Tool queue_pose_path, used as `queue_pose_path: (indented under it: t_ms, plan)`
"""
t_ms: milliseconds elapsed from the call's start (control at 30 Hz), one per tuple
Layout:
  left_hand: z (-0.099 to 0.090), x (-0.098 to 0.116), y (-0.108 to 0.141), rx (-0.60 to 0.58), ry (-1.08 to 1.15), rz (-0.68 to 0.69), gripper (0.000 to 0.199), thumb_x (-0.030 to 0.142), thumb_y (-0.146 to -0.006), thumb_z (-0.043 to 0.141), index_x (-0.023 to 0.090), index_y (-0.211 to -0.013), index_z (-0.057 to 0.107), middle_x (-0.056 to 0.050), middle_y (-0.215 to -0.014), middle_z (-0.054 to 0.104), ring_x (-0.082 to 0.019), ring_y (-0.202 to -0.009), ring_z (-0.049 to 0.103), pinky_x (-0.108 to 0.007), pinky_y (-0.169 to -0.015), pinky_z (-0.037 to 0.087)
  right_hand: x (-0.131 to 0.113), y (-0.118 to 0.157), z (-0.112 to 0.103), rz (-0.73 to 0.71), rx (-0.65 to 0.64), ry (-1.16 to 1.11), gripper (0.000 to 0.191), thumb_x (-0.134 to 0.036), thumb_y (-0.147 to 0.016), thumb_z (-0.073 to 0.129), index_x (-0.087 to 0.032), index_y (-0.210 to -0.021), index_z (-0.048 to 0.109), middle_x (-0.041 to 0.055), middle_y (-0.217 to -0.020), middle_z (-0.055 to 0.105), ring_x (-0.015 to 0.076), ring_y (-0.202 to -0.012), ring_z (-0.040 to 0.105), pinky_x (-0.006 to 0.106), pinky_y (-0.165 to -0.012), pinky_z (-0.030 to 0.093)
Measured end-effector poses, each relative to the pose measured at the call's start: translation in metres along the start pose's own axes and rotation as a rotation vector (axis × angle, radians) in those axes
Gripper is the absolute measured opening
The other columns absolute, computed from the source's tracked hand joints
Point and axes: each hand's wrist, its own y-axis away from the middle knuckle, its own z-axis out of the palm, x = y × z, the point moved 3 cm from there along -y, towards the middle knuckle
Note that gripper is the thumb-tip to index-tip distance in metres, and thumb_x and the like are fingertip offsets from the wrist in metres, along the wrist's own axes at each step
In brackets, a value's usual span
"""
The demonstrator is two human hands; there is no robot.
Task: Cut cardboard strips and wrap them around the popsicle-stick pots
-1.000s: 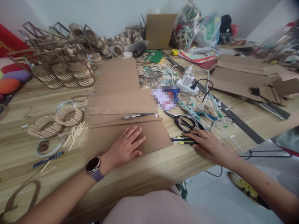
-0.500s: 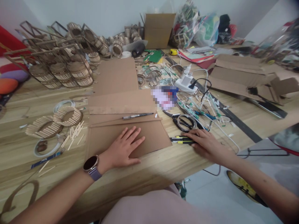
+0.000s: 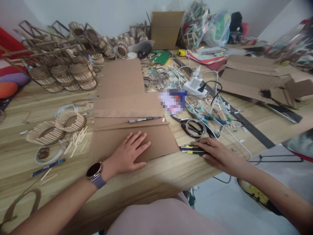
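Note:
My left hand [image 3: 130, 150] lies flat on a brown cardboard sheet [image 3: 161, 140] with its fingers spread, a watch on its wrist. At the sheet's right edge, my right hand [image 3: 216, 153] has its fingers and thumb around the rear of a black and yellow utility knife [image 3: 193, 149]. The knife's front end meets the cardboard edge; whether its blade is out I cannot tell. A pen [image 3: 144, 120] rests on the cardboard beyond my left hand. Black-handled scissors [image 3: 189, 129] and a clear tape ring [image 3: 196, 128] lie just beyond the knife.
Rings of wooden sticks [image 3: 70, 122], loose sticks [image 3: 78, 138] and a blue craft knife [image 3: 47, 168] lie at left. Stick-covered baskets [image 3: 81, 76] stand behind them. A white power strip [image 3: 195, 88] with cables and an opened cardboard box [image 3: 249, 78] are at right.
My right hand has shifted slightly to the right along the utility knife. My left hand stays pressed on the cardboard. The view has moved a little.

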Motion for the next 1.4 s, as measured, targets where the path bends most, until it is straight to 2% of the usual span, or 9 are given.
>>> queue_pose_path:
  t_ms: [167,433,600,867,1133,1400]
  plan:
    - [0.002,0.002,0.000,0.005,0.004,0.019,0.060,0.062,-0.095,0.047,0.038,-0.150,0.041,-0.012,-0.164,0.023,-0.040,-0.148,0.024,-0.063,-0.115,0.024,-0.013,0.015,0.009,0.025,0.049,0.047,0.050,-0.032,-0.098,0.042,-0.028,-0.146,0.049,0.0138,-0.114,0.062,0.0286,-0.100,0.062,0.044,-0.085,0.055]
    - [0.003,0.004,0.000,0.006,-0.009,0.003,0.064,0.068,-0.094,0.042,0.036,-0.150,0.041,-0.013,-0.163,0.027,-0.039,-0.149,0.023,-0.062,-0.116,0.024,-0.033,0.033,0.027,0.124,0.155,0.112,0.048,-0.031,-0.099,0.040,-0.028,-0.147,0.047,0.0134,-0.113,0.061,0.0275,-0.098,0.061,0.043,-0.084,0.055]
    - [0.003,0.005,-0.009,-0.008,-0.004,-0.035,0.060,0.065,-0.097,0.037,0.036,-0.149,0.043,-0.013,-0.163,0.027,-0.039,-0.148,0.024,-0.063,-0.116,0.022,-0.030,0.032,0.028,0.131,0.203,0.131,0.046,-0.033,-0.101,0.040,-0.024,-0.144,0.050,0.0138,-0.114,0.060,0.0265,-0.099,0.060,0.042,-0.086,0.055]
    - [0.003,0.007,-0.022,-0.006,-0.005,-0.103,0.065,0.069,-0.096,0.032,0.035,-0.150,0.042,-0.011,-0.163,0.027,-0.039,-0.149,0.023,-0.063,-0.118,0.018,-0.028,0.024,0.025,0.108,0.268,0.199,0.044,-0.032,-0.100,0.041,-0.020,-0.140,0.056,0.0141,-0.108,0.062,0.0261,-0.096,0.059,0.041,-0.083,0.054]
    - [0.001,0.008,-0.022,-0.030,-0.002,-0.133,0.053,0.056,-0.103,0.026,0.036,-0.148,0.046,-0.012,-0.162,0.030,-0.038,-0.149,0.024,-0.062,-0.118,0.021,-0.039,0.024,0.030,0.082,0.339,0.300,0.042,-0.027,-0.099,0.045,-0.012,-0.135,0.059,0.0152,-0.104,0.060,0.0266,-0.093,0.057,0.039,-0.079,0.053]
    - [0.000,0.010,-0.023,-0.009,0.014,-0.147,0.049,0.052,-0.104,0.028,0.037,-0.146,0.047,-0.008,-0.161,0.033,-0.035,-0.149,0.027,-0.061,-0.118,0.023,-0.051,0.024,0.038,0.093,0.333,0.272,0.045,-0.025,-0.098,0.046,-0.015,-0.142,0.054,0.0148,-0.107,0.059,0.0268,-0.096,0.057,0.039,-0.080,0.055]
